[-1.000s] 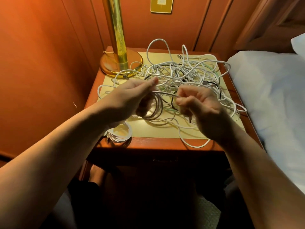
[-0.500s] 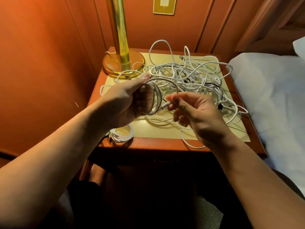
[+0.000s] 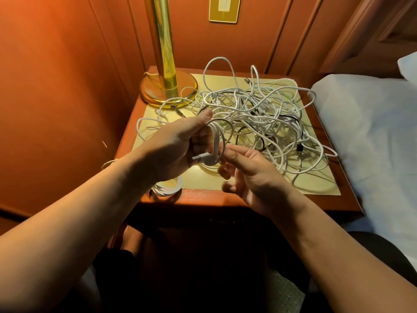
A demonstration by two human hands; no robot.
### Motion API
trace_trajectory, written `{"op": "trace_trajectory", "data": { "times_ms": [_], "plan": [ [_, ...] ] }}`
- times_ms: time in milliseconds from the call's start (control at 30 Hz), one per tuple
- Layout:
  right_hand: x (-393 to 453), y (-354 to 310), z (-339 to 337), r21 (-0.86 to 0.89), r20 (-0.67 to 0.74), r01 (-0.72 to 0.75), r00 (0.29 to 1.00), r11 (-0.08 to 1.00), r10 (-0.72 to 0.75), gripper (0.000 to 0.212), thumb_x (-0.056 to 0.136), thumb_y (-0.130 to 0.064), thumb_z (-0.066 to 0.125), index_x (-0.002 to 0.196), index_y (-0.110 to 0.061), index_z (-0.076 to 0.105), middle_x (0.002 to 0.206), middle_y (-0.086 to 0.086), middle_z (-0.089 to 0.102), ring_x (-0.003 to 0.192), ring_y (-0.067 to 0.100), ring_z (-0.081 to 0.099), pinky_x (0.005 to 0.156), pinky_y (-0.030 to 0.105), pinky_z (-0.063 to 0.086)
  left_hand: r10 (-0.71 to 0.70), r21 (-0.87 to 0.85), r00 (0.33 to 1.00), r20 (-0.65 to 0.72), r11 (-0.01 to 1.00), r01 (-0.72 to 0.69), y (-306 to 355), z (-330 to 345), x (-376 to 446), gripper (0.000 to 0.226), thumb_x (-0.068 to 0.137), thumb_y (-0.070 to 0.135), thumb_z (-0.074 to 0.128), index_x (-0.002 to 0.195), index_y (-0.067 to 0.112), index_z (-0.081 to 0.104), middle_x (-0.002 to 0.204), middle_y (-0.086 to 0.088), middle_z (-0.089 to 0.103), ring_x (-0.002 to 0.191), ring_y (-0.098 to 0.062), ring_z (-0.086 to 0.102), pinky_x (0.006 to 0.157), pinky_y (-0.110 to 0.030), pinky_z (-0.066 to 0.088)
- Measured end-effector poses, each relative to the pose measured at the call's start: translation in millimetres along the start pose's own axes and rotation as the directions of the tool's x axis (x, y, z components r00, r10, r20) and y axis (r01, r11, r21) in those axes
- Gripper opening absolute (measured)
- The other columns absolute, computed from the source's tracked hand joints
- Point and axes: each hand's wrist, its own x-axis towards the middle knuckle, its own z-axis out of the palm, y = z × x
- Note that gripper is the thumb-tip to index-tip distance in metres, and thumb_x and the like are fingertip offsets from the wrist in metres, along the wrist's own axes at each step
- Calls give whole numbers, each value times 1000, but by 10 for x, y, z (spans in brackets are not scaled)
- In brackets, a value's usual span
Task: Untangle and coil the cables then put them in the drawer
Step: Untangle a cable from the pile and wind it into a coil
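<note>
— White cable is looping through my left hand (image 3: 178, 145); what are the fingers doing?

— My left fingers (image 3: 202, 119) and thumb are curling round a small coil (image 3: 215, 143), holding it upright, with its plug end (image 3: 199, 158) poking out low toward the left. My right hand (image 3: 246, 172) is sitting just right of it, fingers loosely bent and holding nothing, one fingertip (image 3: 226, 149) about touching the loops.

— How far along are you judging this?

— Early, I'm guessing. One finished coil (image 3: 168, 188) is lying at the near left edge of the nightstand (image 3: 203, 197), partly under my left wrist. The one I'm holding is looking nearly wound. Beyond my hands, the big tangle (image 3: 259, 116) of white and a few dark cables is sprawling across the far and right part of the top, so most of the untangling is waiting. Nothing is sitting in the drawer (image 3: 223, 219) that I can tell; its front is lying in shadow below the near edge and I am not seeing it open.

— Room to move?

— It's looking tight. The brass lamp (image 3: 168, 86) is standing far left, touching some loops, the wall is closing the left side, and the bed (image 3: 372, 132) is pressing against the right. One loop is trailing to the right edge. Open room is mostly near me, above my lap.
</note>
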Motion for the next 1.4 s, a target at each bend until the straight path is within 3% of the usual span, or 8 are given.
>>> {"op": "trace_trajectory", "data": {
  "times_ms": [267, 333, 467, 667, 867, 1100, 1300, 1400],
  "plan": [
    [-75, -74, 33, -90, 220, -149, 961, 985, 165, 37, 92, -39, 70, 113, -9, 62, 98, 15, 58, 72, 21, 61, 54, 37, 59, 149, 136, 987, 61, 978, -156, 3, 31, -31, 44, 109, 32, 39, 68, 16, 36, 62, 3, 28, 56, -12, 27, 50, -21, 34],
    [-84, -65, 61, -107, 148, -70, 985, 992, 86, 21, 90, -27, 73, 107, -15, 68, 93, 13, 70, 73, 22, 69, 56, 38, 62, 186, 172, 980, 64, 966, -194, 6, 22, -22, 43, 110, 30, 38, 70, 15, 37, 61, 4, 30, 56, -13, 29, 52, -22, 35],
    [-68, -74, 14, -245, -1, -13, 1000, 969, 13, 43, 86, -13, 77, 124, -11, 56, 85, 18, 76, 71, 22, 72, 52, 29, 58, 220, 241, 975, 2, 947, -214, 140, -92, -32, 44, 110, 29, 37, 69, 15, 38, 56, 8, 38, 53, -10, 35, 53, -22, 37],
    [-38, -32, 14, -717, 96, -92, 969, 691, 229, 16, 82, -16, 88, 82, -8, 75, 74, 8, 77, 62, 12, 69, 57, 21, 51, -48, 694, 999, -24, 718, 51, 265, -153, -164, 45, 104, 40, 48, 72, 11, 61, 60, 0, 49, 54, -11, 45, 57, -29, 42],
    [-41, -98, 124, -813, 98, -68, 963, 579, 250, 19, 80, -23, 91, 78, -13, 75, 76, 3, 78, 74, 20, 76, 71, 33, 57, -53, 699, 999, 9, 714, 32, 438, -269, -244, 44, 101, 38, 53, 69, 11, 67, 58, -2, 51, 54, -15, 46, 57, -32, 42],
    [-104, 31, 192, -637, 98, 19, 994, 770, 57, 21, 83, -20, 88, 84, -12, 69, 74, 4, 75, 63, 8, 65, 62, 21, 49, 31, 500, 998, -63, 866, 4, 268, -252, -122, 44, 107, 35, 48, 68, 14, 48, 58, 0, 42, 52, -13, 38, 54, -29, 33],
    [-102, -126, 101, -741, 30, 7, 999, 672, 23, 38, 70, -49, 87, 95, -24, 73, 95, -7, 77, 72, 1, 68, 71, 22, 53, 55, 428, 998, -20, 903, -41, 187, -143, -99, 26, 110, 25, 42, 91, 12, 53, 51, 11, 42, 48, -8, 37, 49, -25, 32],
    [-28, -150, 65, -379, -64, 36, 996, 925, -65, 30, 82, -36, 83, 99, -17, 67, 99, 1, 71, 54, 9, 54, 44, 18, 36, 51, 402, 999, -17, 915, -40, 124, -96, -98, 17, 110, 24, 42, 103, 11, 51, 50, 11, 42, 49, -9, 38, 49, -26, 33]
  ]
}}
